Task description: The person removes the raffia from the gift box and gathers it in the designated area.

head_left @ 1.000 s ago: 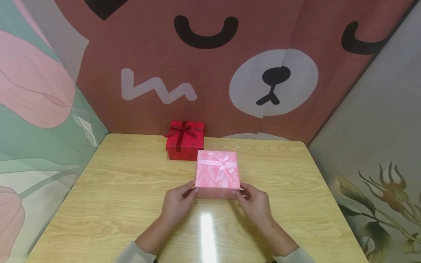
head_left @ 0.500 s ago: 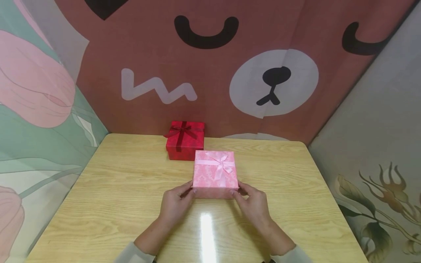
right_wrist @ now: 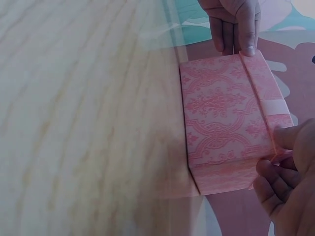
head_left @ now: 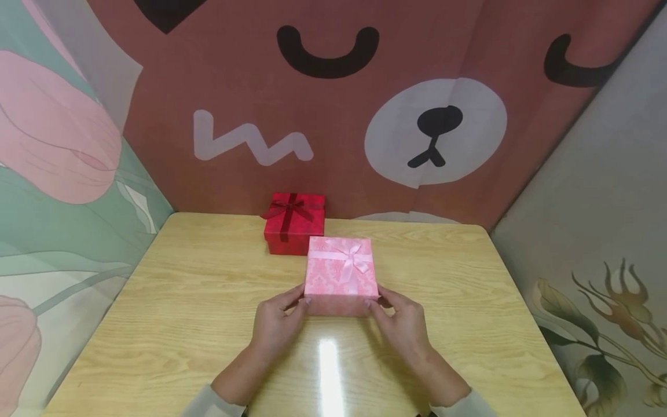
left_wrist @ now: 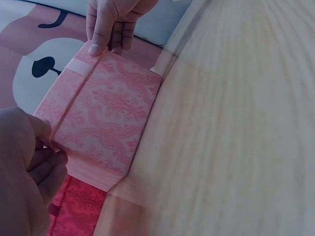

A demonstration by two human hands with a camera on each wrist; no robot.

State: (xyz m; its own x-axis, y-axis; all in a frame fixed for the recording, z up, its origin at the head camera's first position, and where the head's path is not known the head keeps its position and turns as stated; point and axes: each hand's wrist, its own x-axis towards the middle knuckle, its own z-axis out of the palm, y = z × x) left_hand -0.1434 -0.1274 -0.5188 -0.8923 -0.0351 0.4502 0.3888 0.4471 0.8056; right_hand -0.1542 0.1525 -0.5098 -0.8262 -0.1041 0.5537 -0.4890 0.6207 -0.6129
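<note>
With curled left hand (head_left: 276, 325) and right hand (head_left: 404, 325), pinches a square pink patterned gift box (head_left: 340, 277) by its near corners, well inside both side edges of the yellow wood-grain desk (head_left: 182, 307), before a brown bear-print wall (head_left: 250, 185).

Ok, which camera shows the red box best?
The head view: the red box shows its whole bow, only a lower corner behind the pink box. Left wrist shows just a cut-off piece; right wrist shows none.

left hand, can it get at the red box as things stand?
Probably not until it lets go: the left hand pinches the pink box. Otherwise, nothing seems to block the left side of the red box.
</note>
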